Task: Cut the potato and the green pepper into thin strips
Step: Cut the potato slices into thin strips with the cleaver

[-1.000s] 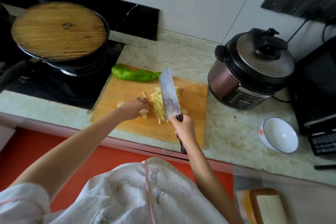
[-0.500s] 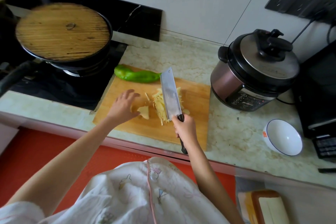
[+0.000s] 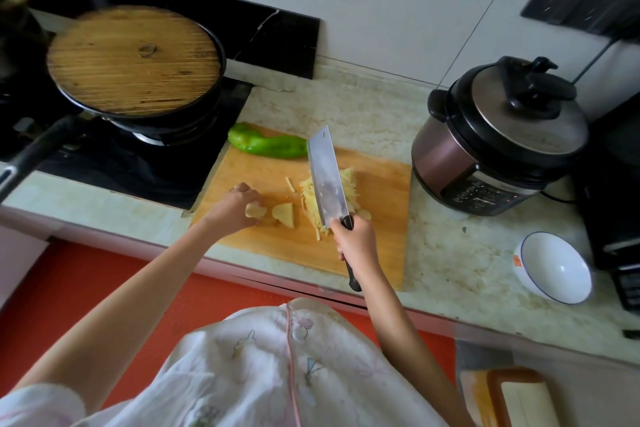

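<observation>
The left hand [image 3: 235, 208], just left of frame centre, curls its fingers round a potato slice [image 3: 255, 211] on the board [image 3: 381, 198]. A second slice [image 3: 284, 214] lies just beside it, bare. The right hand [image 3: 355, 241] grips the knife [image 3: 325, 180] by its handle. The blade hangs tilted over the strips [image 3: 308, 198] at mid-frame, its tip pointing up toward the pepper [image 3: 268, 146].

The main danger is to the left fingers. The slice is small and likely wet, so it may slide as the blade presses down. If the fingertips are not tucked back, the edge could meet them. Whether they are tucked cannot be told from here.

The strips lie right under the blade and spread to both sides of it. A careless sweep could scatter them across the board or off it.

The uncut pepper sits at the board's upper left corner, close to the stove [image 3: 138, 163], and appears to hang partly past the edge. A knock to the board could roll it off.

The board's lower edge lies near the counter's edge, so a hard chop there might shift it.
</observation>
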The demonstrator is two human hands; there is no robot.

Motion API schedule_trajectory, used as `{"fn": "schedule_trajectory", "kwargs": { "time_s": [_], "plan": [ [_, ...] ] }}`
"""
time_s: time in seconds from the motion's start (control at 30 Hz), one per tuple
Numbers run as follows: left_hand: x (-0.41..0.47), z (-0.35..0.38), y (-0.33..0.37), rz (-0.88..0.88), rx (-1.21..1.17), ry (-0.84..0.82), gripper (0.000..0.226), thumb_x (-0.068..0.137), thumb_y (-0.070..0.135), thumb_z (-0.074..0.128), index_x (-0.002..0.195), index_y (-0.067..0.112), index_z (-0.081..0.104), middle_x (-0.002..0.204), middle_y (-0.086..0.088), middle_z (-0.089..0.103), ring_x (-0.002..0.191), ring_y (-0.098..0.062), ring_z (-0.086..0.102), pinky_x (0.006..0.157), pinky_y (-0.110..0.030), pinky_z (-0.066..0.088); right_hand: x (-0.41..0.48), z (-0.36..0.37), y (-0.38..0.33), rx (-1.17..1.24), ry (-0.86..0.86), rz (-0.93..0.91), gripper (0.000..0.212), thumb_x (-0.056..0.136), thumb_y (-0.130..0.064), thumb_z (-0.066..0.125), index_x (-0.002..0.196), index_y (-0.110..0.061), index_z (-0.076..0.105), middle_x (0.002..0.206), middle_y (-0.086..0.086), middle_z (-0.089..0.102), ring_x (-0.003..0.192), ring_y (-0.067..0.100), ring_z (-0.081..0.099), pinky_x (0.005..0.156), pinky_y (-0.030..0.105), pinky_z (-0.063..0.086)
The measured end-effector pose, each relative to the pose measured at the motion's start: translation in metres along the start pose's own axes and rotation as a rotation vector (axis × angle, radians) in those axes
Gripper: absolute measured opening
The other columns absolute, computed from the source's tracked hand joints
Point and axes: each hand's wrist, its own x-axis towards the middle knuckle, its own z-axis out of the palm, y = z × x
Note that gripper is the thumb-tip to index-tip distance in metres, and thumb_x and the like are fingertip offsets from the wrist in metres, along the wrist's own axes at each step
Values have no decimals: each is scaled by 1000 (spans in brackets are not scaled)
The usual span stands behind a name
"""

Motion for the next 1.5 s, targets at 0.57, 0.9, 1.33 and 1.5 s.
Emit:
{"fn": "schedule_trajectory", "kwargs": {
  "time_s": [0.57,0.9,1.33,1.5],
  "plan": [
    [10,-6,7,92,395,-151,61,75,23,76,128,12,49,125,-8,54,112,-25,49,96,-30,39,1,3,2,-25,-2,-6,24,86,-14,57,66,-10,43,57,8,41,40,16,37,38,24,36],
    [-2,2,2,111,336,-81,50,79,12,71,124,11,51,132,-10,35,107,-25,52,83,-29,50,-1,2,3,-44,-7,-26,22,87,-15,56,68,-8,45,56,8,42,39,15,38,39,23,37],
    [35,14,45,201,50,-228,49,74,5,78,117,10,57,133,-12,34,119,-26,41,96,-29,36,-7,-2,2,-41,12,-15,25,86,-15,55,65,-10,42,53,6,41,39,16,38,41,26,36],
    [30,17,36,266,98,-149,49,72,13,82,116,11,62,131,-12,46,122,-30,40,99,-32,33,-9,-4,4,-40,23,18,27,86,-16,56,65,-13,41,51,2,41,37,14,37,41,25,36]
  ]
}}
